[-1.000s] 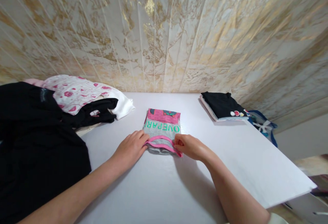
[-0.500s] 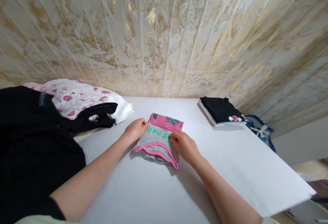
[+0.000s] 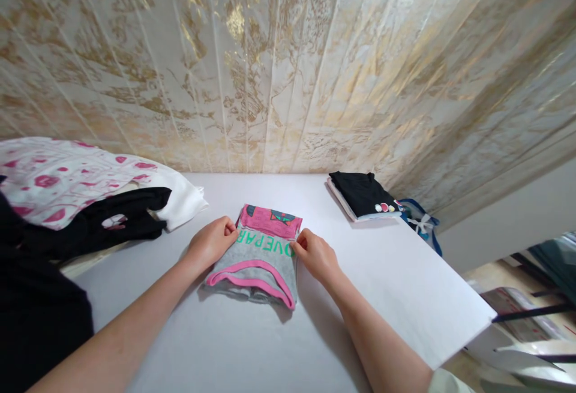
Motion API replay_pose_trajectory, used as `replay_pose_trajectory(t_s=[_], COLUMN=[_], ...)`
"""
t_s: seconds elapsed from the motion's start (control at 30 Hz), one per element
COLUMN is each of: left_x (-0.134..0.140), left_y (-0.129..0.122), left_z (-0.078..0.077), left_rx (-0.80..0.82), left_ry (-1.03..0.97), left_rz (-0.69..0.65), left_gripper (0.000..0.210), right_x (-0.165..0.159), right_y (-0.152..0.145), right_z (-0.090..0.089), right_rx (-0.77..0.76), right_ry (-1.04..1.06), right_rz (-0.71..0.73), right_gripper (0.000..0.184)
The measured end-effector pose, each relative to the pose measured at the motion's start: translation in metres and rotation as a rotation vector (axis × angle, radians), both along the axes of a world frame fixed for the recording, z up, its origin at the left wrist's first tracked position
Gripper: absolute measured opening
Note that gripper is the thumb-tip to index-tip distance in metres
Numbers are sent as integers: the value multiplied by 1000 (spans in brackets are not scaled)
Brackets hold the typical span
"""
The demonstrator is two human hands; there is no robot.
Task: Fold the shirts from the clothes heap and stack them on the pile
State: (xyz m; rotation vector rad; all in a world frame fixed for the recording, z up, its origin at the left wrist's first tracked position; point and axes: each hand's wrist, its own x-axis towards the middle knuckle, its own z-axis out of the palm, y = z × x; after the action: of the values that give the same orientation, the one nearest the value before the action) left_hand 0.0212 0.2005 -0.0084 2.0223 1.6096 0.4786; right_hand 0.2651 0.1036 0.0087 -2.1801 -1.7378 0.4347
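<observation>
A folded grey T-shirt (image 3: pixel 258 261) with pink neck trim, green lettering and a pink printed panel lies on the white table (image 3: pixel 378 297), its neckline toward me. At its left edge, my left hand (image 3: pixel 216 238) pinches the cloth with fingers closed. On the opposite edge, beside the lettering, my right hand (image 3: pixel 317 255) grips the fabric between thumb and fingers. The shirt's grey back layer peeks out below the neckline.
Folded clothes with a black garment (image 3: pixel 362 194) on top form a stack at the back right. Loose clothing, including a pink-patterned white garment (image 3: pixel 67 177) and black cloth (image 3: pixel 40 321), is heaped at left. A patterned curtain (image 3: pixel 270 69) hangs behind; a blue-trimmed bag (image 3: pixel 420 222) is beyond the table edge.
The view has turned right, so everything sits further left. My right hand has shifted from on top of the lettering to the shirt's right edge, uncovering more letters.
</observation>
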Motion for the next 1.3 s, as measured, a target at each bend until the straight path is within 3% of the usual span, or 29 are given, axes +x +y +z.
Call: replay_pose_trajectory(t_s=[0.53,0.73,0.97,1.3], left_x=[0,-8,-11,-7], left_y=[-6,3,11,1], left_z=[-2,-8,-17,-6], left_rx=[62,-71,-55,45], left_ry=[-127,-217,-160,-32], left_rz=[33,13,-45,38], left_gripper=[7,22,22,15], right_x=[-3,-1,-1,3], right_y=[0,3,7,12], right_z=[-6,-4,-7,-8], right_rx=[37,26,38,83], right_ry=[38,45,32,37], right_rz=[42,-13,12,-20], right_gripper=[9,16,11,12])
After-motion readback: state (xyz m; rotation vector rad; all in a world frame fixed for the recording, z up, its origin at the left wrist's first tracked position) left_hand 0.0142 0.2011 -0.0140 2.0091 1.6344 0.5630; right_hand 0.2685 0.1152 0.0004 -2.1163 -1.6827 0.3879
